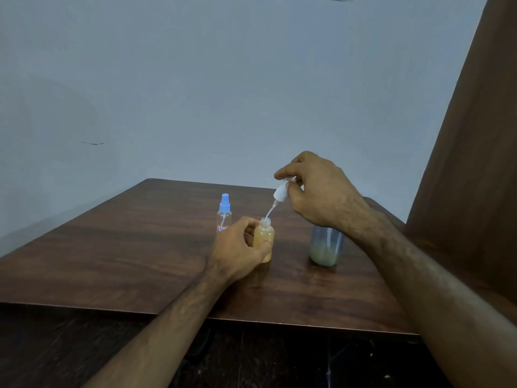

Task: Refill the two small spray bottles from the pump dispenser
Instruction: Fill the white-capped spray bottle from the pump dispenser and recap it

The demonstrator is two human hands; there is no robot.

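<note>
A small bottle full of yellowish liquid stands uncapped on the wooden table, and my left hand grips it around the body. Above its open neck my right hand holds a white spray cap tilted, its thin dip tube angling down to the bottle's mouth. A second small clear spray bottle with a blue cap stands upright just behind my left hand. To the right stands the larger translucent dispenser bottle with pale liquid at its bottom; my right wrist hides its top.
A brown curtain hangs along the right side next to the table. A plain wall rises behind the table's far edge. The table's near edge runs across the lower view above a dark floor.
</note>
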